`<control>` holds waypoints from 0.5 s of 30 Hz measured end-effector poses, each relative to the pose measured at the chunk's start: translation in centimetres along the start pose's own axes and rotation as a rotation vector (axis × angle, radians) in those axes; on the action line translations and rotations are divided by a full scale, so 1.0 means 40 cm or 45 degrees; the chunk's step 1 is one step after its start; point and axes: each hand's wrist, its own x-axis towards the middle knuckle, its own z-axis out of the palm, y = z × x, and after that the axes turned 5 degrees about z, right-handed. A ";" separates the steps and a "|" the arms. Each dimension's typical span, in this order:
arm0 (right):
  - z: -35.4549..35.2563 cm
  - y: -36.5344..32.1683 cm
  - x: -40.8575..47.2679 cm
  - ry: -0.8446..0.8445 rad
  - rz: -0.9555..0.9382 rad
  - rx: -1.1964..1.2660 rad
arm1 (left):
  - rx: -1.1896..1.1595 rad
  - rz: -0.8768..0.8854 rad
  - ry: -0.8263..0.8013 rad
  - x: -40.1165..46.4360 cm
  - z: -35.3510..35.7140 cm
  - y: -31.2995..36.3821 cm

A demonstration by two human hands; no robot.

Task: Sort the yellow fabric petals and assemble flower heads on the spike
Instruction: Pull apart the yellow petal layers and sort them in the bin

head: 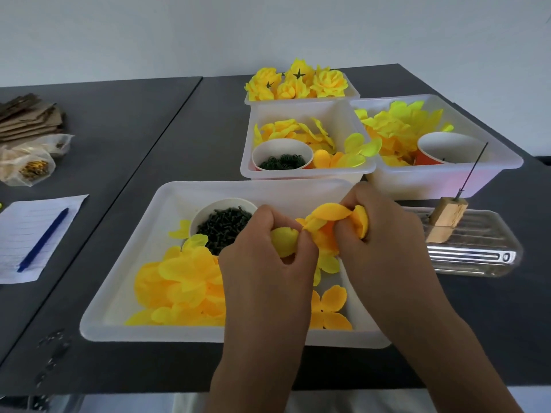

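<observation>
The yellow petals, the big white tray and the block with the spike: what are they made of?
Petals: seemingly thin cloth, matte, since they crumple softly in the left hand and right hand.
White tray: probably plastic, smooth, slightly see-through.
Block: looks like pale raw wood with visible grain.
Spike: thin, dark, likely metal.

The single head camera is looking forward and down from above the near edge of the dark table (185, 138). It is sitting close over the near white tray (119, 293), facing the far wall (179, 31).
</observation>
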 end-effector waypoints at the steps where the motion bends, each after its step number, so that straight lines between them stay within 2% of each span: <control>1: -0.002 0.002 0.002 0.019 0.007 0.001 | 0.008 0.007 0.019 0.000 -0.002 -0.001; 6: -0.007 -0.003 0.004 0.016 -0.036 -0.056 | 0.054 0.034 -0.007 0.000 -0.021 -0.013; 12: -0.010 -0.015 -0.012 -0.139 -0.154 -0.247 | 0.086 -0.004 -0.113 -0.006 -0.058 -0.036; 15: -0.012 -0.018 -0.010 -0.135 -0.151 -0.240 | -0.047 -0.064 -0.240 -0.019 -0.062 -0.024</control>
